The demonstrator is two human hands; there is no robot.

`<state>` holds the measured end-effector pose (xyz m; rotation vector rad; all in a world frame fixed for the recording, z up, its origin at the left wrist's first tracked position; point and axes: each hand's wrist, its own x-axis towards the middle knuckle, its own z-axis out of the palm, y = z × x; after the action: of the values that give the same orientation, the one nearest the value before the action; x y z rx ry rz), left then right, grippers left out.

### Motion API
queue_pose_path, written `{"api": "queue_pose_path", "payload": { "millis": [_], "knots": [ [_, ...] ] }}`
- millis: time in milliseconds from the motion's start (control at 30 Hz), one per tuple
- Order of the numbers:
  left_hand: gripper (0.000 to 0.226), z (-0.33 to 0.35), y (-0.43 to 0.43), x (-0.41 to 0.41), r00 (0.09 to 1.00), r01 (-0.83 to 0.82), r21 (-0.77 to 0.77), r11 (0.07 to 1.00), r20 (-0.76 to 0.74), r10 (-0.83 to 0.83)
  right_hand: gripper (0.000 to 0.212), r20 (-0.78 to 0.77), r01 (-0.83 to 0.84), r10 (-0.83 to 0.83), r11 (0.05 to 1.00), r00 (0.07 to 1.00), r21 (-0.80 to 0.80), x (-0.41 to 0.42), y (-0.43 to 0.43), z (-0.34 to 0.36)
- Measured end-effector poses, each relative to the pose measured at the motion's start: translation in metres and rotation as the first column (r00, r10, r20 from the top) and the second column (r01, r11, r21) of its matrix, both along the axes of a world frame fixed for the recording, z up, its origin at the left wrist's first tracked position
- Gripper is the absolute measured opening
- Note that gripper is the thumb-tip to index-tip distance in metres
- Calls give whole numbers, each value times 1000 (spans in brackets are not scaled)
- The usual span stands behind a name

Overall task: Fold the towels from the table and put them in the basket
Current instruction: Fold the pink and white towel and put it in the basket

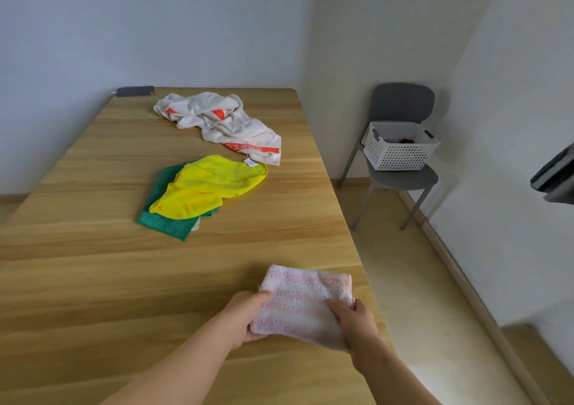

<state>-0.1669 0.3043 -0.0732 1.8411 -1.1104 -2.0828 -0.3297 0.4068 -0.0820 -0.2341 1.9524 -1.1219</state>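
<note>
From the head camera, the pink towel (306, 305) sits folded into a thick packet at the lower centre of the frame, near the right edge of the table (93, 265). The left hand (248, 317) grips its left side, thumb on top and fingers tucked beneath. The right hand (354, 320) pinches its near right corner. Whether the packet rests on the wood or is just lifted off it, I cannot tell.

The basket (399, 150) stands at the right of the frame on a grey chair (403, 103), well apart from the table, with open floor between. That carry looks like the main risk. The folds are loose terry, held only at two sides, so if either grip slackens the layers could sag open or the packet could drop to the floor. Passing it to one hand would make that more likely.

The basket sits towards the front of the seat, so a careless drop-in might nudge or tip it. Something dark (407, 140) already lies inside, too small to identify, and the towel may land unevenly on it.

Three pieces remain unfolded in mid-frame: a yellow cloth (205, 187) overlapping a green cloth (161, 221), and a crumpled white towel (223, 122) beyond them. The overlapping pair could drag together when one is pulled.
</note>
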Motion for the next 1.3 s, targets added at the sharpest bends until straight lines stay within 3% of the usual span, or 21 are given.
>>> {"api": "queue_pose_path", "payload": {
  "millis": [133,433,633,800,1067,1200,1300],
  "knots": [
    [18,-6,15,-31,999,10,-103,995,50,-5,4,139,88,-85,996,987,-21,-19,22,-7],
    [10,-5,51,-218,998,59,-285,957,8,-60,6,119,202,-190,974,975,-101,-184,70,5],
    [9,6,88,-370,997,74,-236,969,-11,-79,10,138,180,-164,977,977,-112,-329,120,23],
    [7,11,89,-443,998,43,-168,985,-37,-49,11,162,154,-139,984,977,-87,-409,124,24],
    [6,-7,23,-533,998,-14,-141,990,-66,5,6,232,135,-125,990,965,-29,-504,61,18],
    [13,-13,-58,-582,994,-65,-181,981,-103,46,14,226,65,-59,998,972,-18,-559,-21,19],
    [16,-5,-134,-615,986,-100,-145,984,-150,78,9,231,13,-8,1000,973,-21,-594,-99,28]
  ]
}}
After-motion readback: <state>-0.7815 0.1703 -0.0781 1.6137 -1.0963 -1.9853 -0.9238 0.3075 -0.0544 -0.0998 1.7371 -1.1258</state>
